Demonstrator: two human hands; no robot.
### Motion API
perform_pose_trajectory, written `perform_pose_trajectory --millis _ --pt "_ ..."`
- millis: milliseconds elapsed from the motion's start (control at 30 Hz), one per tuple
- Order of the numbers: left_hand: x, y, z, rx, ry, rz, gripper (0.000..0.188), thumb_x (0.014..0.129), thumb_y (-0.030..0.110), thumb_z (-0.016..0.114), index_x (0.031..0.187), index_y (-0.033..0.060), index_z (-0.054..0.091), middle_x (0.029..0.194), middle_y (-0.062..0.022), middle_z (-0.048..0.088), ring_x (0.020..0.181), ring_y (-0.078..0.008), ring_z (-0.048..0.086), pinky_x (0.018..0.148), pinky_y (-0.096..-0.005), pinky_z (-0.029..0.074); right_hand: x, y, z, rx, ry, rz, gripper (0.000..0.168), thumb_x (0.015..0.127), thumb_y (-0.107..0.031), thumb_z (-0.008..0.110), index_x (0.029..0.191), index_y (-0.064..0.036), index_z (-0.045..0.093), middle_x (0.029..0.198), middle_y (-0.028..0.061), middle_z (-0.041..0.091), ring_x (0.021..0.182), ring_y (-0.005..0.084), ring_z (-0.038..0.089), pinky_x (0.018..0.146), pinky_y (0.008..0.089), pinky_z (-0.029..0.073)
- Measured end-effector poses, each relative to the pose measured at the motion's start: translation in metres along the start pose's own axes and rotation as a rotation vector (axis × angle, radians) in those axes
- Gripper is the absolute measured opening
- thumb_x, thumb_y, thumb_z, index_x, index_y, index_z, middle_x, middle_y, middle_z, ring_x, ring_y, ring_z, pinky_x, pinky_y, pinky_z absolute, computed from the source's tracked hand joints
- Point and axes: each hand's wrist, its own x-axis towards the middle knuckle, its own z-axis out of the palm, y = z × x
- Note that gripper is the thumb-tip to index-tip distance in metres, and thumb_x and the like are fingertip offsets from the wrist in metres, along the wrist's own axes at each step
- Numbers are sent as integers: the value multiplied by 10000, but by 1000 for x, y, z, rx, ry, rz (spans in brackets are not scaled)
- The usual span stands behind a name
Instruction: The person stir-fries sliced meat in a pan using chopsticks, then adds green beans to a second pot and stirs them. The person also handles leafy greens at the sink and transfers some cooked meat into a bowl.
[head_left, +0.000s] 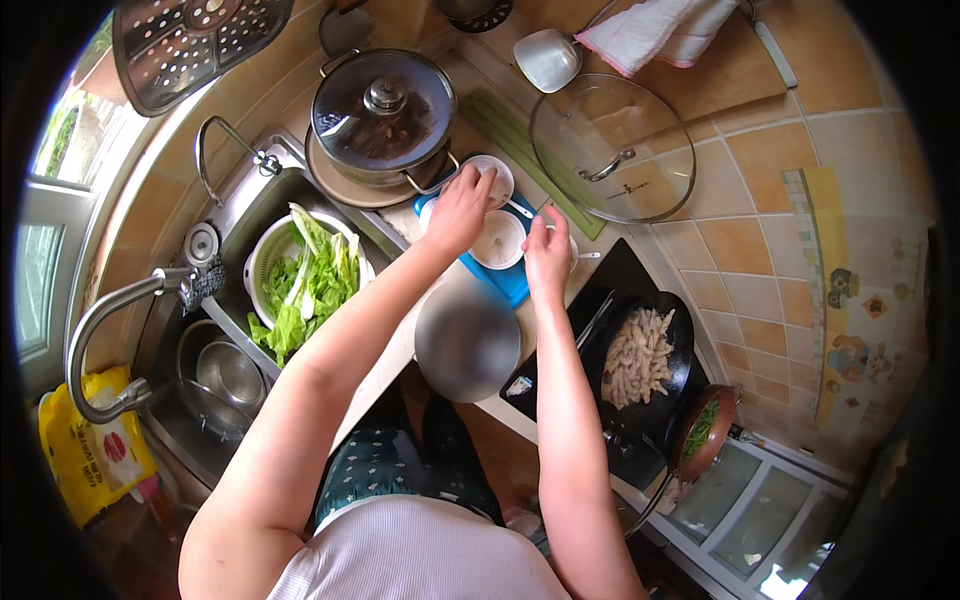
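Note:
My left hand (461, 208) reaches over a small white bowl (501, 169), its fingers bent at the near side; whether they grip it is hidden. A white spoon (520, 208) slants out of that bowl. The fingertips of my right hand (549, 244) are by the spoon's handle end, with a gap between thumb and fingers and nothing visible in it. Between my hands a second white bowl (498, 239) with pale contents sits on a blue tray (496, 281). Behind my right hand another small bowl (574, 247), partly hidden, has a white spoon.
At left, a colander (259, 262) of leafy greens (307, 292) sits in the steel sink (296, 184). A lidded pot (384, 161) stands beyond my left hand. To the right, a black wok (679, 337) holds pale food pieces; a glass lid (637, 202) leans at the wall.

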Motion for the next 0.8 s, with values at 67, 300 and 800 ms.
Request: perform_pose_trajectory --millis 67,300,800 --pt "-29 -5 -18 -64 27 7 288 808 23 585 1094 39 563 995 -163 526 999 -360 545 817 -440 481 -28 -2 -10 125 -60 -27 318 982 -240 516 1189 -4 561 752 59 614 660 139 584 625 319 469" --pt "-90 -35 -42 -120 45 -164 298 763 -19 626 1052 51 607 1003 -154 567 958 -364 552 829 -441 468 -187 -5 -21 255 -204 -124 138 966 -78 483 976 -12 603 844 74 646 745 177 612 685 335 495" --pt "-40 -54 -14 162 -262 86 157 783 108 637 928 50 631 955 -143 577 963 -333 565 810 -421 495 -311 -7 -94 -102 -207 -84 174 821 98 452 840 -8 588 774 99 590 663 206 614 609 302 496"
